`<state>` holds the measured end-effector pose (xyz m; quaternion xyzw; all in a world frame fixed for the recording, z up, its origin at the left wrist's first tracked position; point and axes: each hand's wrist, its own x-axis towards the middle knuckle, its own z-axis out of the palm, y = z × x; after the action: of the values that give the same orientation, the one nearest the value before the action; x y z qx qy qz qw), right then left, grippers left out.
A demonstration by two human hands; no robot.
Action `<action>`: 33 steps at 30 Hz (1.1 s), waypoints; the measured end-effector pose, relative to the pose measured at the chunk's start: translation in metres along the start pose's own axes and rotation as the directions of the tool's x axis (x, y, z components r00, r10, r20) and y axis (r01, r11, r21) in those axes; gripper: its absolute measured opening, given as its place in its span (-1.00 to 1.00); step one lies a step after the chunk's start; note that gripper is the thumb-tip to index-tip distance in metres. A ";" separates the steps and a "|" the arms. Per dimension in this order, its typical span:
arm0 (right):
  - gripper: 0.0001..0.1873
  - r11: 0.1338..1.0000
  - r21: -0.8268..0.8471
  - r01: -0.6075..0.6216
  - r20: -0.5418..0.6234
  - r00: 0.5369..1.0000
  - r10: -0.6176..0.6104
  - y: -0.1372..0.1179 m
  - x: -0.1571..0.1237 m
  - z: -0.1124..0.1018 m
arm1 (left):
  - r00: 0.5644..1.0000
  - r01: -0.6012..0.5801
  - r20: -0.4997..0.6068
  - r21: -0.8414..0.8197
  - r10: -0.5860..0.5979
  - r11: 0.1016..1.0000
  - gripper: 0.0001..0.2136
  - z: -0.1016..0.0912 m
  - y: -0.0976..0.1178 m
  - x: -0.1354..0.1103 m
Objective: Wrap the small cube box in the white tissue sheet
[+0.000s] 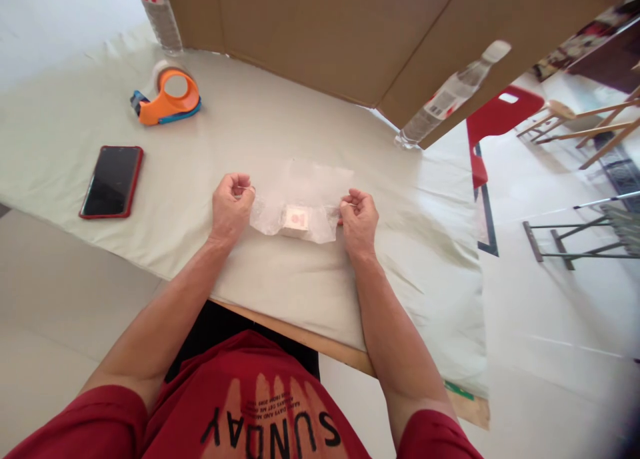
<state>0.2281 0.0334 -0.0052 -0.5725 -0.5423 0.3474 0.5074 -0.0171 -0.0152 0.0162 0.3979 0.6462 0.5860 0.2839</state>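
A clear, crinkled plastic sheet (320, 177) lies on the cloth in front of me. On its near part sits a small, pale box (296, 219) with a reddish print on top. My left hand (233, 205) is closed, pinching the sheet's left side between thumb and fingers. At the opposite side my right hand (359, 220) pinches the sheet in the same way. Neither hand touches the box, which rests between them.
An orange tape dispenser (175, 99) and a red-cased phone (113, 182) lie to the left. Tall cardboard panels (310, 32) stand at the back, with a water bottle (167, 25) at the left and another bottle (445, 102) at the right. A red chair (500, 115) stands beyond.
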 end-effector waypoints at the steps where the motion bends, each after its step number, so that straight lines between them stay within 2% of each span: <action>1: -0.65 0.998 -0.029 0.054 -0.023 0.998 -0.055 -0.003 -0.001 -0.002 | 0.994 -0.109 -0.022 0.064 0.110 0.992 -0.81 -0.001 0.002 -0.002; 2: -0.67 0.994 -0.044 0.102 -0.026 0.994 -0.104 -0.006 -0.003 -0.003 | 0.977 -0.209 -0.021 0.120 0.213 0.970 -0.81 -0.002 0.003 -0.005; 4: -0.72 0.986 -0.039 0.165 0.017 0.986 -0.164 -0.015 -0.009 -0.003 | 0.928 -0.372 0.052 0.196 0.369 0.907 -0.82 -0.003 0.006 -0.011; 6: -0.75 0.980 -0.029 0.197 0.082 0.978 -0.194 -0.025 -0.016 -0.002 | 0.880 -0.474 0.166 0.240 0.445 0.847 -0.82 -0.003 0.006 -0.015; 8: -0.77 0.966 -0.066 0.250 0.112 0.964 -0.241 -0.035 -0.023 -0.002 | 0.854 -0.514 0.249 0.278 0.456 0.811 -0.80 -0.002 0.004 -0.016; 12: -0.77 0.904 -0.143 0.404 0.115 0.914 -0.390 -0.051 -0.035 -0.003 | 0.873 -0.467 0.301 0.297 0.382 0.833 -0.71 -0.001 0.001 -0.015; 14: -0.72 0.900 -0.113 0.421 0.145 0.903 -0.404 -0.055 -0.038 -0.003 | 0.890 -0.406 0.326 0.248 0.319 0.880 -0.67 -0.002 0.004 -0.016; 16: -0.63 0.931 -0.067 0.360 0.194 0.920 -0.342 -0.055 -0.037 -0.002 | 0.899 -0.308 0.365 0.136 0.241 0.942 -0.62 -0.004 0.010 -0.016; 18: -0.55 0.973 -0.023 0.231 0.241 0.946 -0.219 -0.051 -0.034 -0.002 | 0.891 -0.173 0.419 -0.043 0.175 0.984 -0.59 -0.009 0.015 -0.015; 20: -0.51 0.996 0.035 0.077 0.313 0.946 -0.084 -0.046 -0.028 -0.003 | 0.835 -0.001 0.538 -0.210 0.116 0.978 -0.59 -0.015 0.018 -0.011; 21: -0.49 0.998 0.065 0.004 0.376 0.926 -0.029 -0.044 -0.025 -0.004 | 0.773 0.099 0.629 -0.246 0.081 0.964 -0.59 -0.018 0.019 -0.009; 22: -0.49 0.995 0.081 -0.060 0.464 0.886 0.015 -0.042 -0.023 -0.006 | 0.695 0.187 0.718 -0.238 0.043 0.953 -0.60 -0.021 0.020 -0.007; 23: -0.49 0.990 0.075 -0.116 0.567 0.822 0.053 -0.041 -0.020 -0.009 | 0.623 0.246 0.782 -0.194 -0.001 0.950 -0.63 -0.023 0.020 -0.005; 24: -0.49 0.987 0.043 -0.158 0.673 0.734 0.088 -0.041 -0.019 -0.011 | 0.584 0.264 0.810 -0.134 -0.047 0.955 -0.68 -0.025 0.020 -0.004; 25: -0.50 0.984 -0.006 -0.178 0.762 0.637 0.120 -0.041 -0.017 -0.013 | 0.583 0.245 0.808 -0.068 -0.091 0.967 -0.73 -0.025 0.020 -0.003; 27: -0.53 0.981 -0.105 -0.164 0.866 0.470 0.171 -0.042 -0.015 -0.016 | 0.654 0.149 0.744 0.052 -0.137 0.988 -0.82 -0.022 0.018 -0.004; 28: -0.54 0.980 -0.137 -0.145 0.889 0.419 0.186 -0.043 -0.015 -0.016 | 0.694 0.089 0.707 0.097 -0.132 0.991 -0.85 -0.019 0.017 -0.005; 29: -0.56 0.980 -0.152 -0.125 0.898 0.397 0.190 -0.044 -0.015 -0.016 | 0.729 0.025 0.676 0.130 -0.107 0.991 -0.87 -0.017 0.015 -0.005; 30: -0.58 0.983 -0.153 -0.102 0.895 0.408 0.182 -0.044 -0.015 -0.015 | 0.759 -0.047 0.649 0.151 -0.063 0.987 -0.88 -0.014 0.014 -0.006; 31: -0.61 0.986 -0.144 -0.077 0.875 0.456 0.164 -0.044 -0.015 -0.015 | 0.783 -0.126 0.622 0.162 -0.002 0.979 -0.88 -0.012 0.012 -0.006; 32: -0.63 0.991 -0.128 -0.050 0.834 0.534 0.135 -0.044 -0.015 -0.014 | 0.798 -0.211 0.599 0.167 0.071 0.963 -0.85 -0.010 0.010 -0.007; 33: -0.66 0.994 -0.103 -0.019 0.769 0.632 0.092 -0.044 -0.016 -0.013 | 0.798 -0.294 0.584 0.168 0.145 0.941 -0.81 -0.008 0.009 -0.007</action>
<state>0.2257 0.0111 0.0373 -0.4062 -0.7038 0.5507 0.1908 -0.0186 -0.0260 0.0252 0.6584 0.5508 0.3851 0.3389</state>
